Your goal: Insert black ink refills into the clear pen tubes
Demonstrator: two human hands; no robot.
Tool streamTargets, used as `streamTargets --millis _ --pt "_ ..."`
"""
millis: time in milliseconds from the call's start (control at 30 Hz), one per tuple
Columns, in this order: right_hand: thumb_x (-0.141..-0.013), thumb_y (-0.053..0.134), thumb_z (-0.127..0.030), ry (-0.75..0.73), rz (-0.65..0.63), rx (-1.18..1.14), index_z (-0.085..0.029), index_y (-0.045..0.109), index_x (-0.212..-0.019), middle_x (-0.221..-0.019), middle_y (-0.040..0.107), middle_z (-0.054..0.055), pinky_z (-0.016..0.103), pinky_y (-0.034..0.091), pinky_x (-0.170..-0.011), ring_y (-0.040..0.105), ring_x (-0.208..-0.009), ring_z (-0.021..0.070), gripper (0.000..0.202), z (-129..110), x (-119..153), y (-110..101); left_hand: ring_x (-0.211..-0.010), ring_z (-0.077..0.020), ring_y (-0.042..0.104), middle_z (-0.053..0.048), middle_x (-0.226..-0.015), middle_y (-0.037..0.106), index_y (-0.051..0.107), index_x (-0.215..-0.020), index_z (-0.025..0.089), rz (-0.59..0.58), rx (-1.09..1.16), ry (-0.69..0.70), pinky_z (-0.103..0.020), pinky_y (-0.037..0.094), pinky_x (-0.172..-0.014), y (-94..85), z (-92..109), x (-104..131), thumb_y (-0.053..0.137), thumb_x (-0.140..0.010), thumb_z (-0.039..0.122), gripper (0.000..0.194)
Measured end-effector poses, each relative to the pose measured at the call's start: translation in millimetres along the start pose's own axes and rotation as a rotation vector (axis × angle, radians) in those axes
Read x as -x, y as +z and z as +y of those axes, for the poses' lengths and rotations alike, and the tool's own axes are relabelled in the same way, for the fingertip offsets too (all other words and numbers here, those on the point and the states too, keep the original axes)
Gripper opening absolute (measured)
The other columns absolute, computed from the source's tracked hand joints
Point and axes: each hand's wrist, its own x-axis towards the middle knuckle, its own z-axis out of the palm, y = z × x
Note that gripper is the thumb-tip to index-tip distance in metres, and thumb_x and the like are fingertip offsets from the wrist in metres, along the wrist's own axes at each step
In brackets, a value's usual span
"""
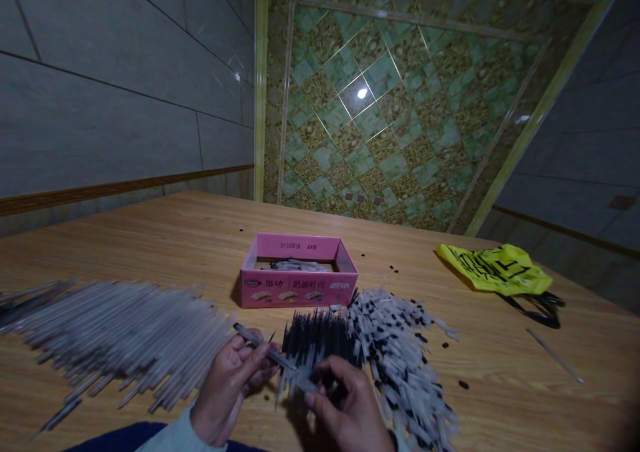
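My left hand (234, 380) is closed on a pen (260, 347) with a clear barrel, held slantwise above the table. Beside it, my right hand (346, 402) has its thumb and fingers pinched at the pen's lower right end, where motion blurs a pale piece. Dark, thin refills (320, 335) lie in a bundle just beyond the hands. Left of them spreads a large pile of clear pen barrels (125, 335). To the right is a heap of clear caps with black bits (400, 352).
A pink box (299, 289) holding some pens stands behind the refills. On the right lie a yellow bag (495, 269), a black strap (535, 311) and a single clear tube (554, 355). Small black bits are scattered on the wooden table (200, 225).
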Motion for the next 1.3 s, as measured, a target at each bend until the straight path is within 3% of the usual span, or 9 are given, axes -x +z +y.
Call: streamTargets --millis 333,567,900,1133,1300 --pt "-0.070 0.062 -0.021 -0.090 0.091 -0.024 -0.016 0.062 -0.072 -0.065 0.053 -0.001 0.021 0.038 -0.054 0.052 -0.061 0.0141 0.005 -4.3 0.1 2.8 -0.068 -0.0164 0.068 -0.005 -0.075 0.072 0.045 -0.089 0.018 -0.032 -0.020 0.018 -0.027 0.056 -0.062 0.3 -3.0 0.6 0.077 -0.065 0.025 0.041" --pt "-0.069 0.061 -0.017 -0.085 0.104 0.027 -0.016 0.062 -0.072 -0.064 0.052 -0.001 0.021 0.037 -0.054 0.052 -0.061 0.0139 0.004 -2.2 0.4 2.9 -0.066 -0.0165 0.068 -0.004 -0.073 0.072 0.047 -0.089 0.018 0.042 -0.014 0.037 -0.026 0.055 -0.058 0.5 -2.3 -1.0 0.079 -0.061 0.026 0.043" --pt "-0.075 0.060 -0.023 -0.190 0.100 0.128 -0.017 0.062 -0.076 -0.069 0.057 0.001 0.021 0.038 -0.055 0.055 -0.064 0.0151 0.007 0.7 2.4 6.8 -0.064 -0.0189 0.067 -0.004 -0.068 0.070 0.047 -0.080 0.018 -0.075 -0.058 -0.008 -0.031 0.056 -0.058 5.2 -5.6 3.0 0.078 -0.061 0.027 0.038" --pt "-0.082 0.055 -0.025 -0.292 0.155 0.164 -0.019 0.063 -0.084 -0.073 0.060 0.002 0.021 0.042 -0.058 0.058 -0.067 0.0152 0.010 14.6 4.5 11.1 -0.066 -0.0202 0.068 -0.007 -0.072 0.072 0.053 -0.078 0.016 -0.055 -0.028 -0.035 -0.031 0.056 -0.060 4.0 -6.9 2.3 0.081 -0.056 0.028 0.038" --pt "-0.081 0.056 -0.026 -0.272 0.204 0.125 -0.019 0.064 -0.078 -0.070 0.061 0.002 0.023 0.041 -0.057 0.058 -0.065 0.0159 0.012 12.2 4.6 12.7 -0.067 -0.0213 0.069 -0.007 -0.070 0.072 0.056 -0.071 0.015 -0.061 -0.064 -0.040 -0.030 0.056 -0.058 5.1 -5.7 3.5 0.083 -0.053 0.027 0.034"
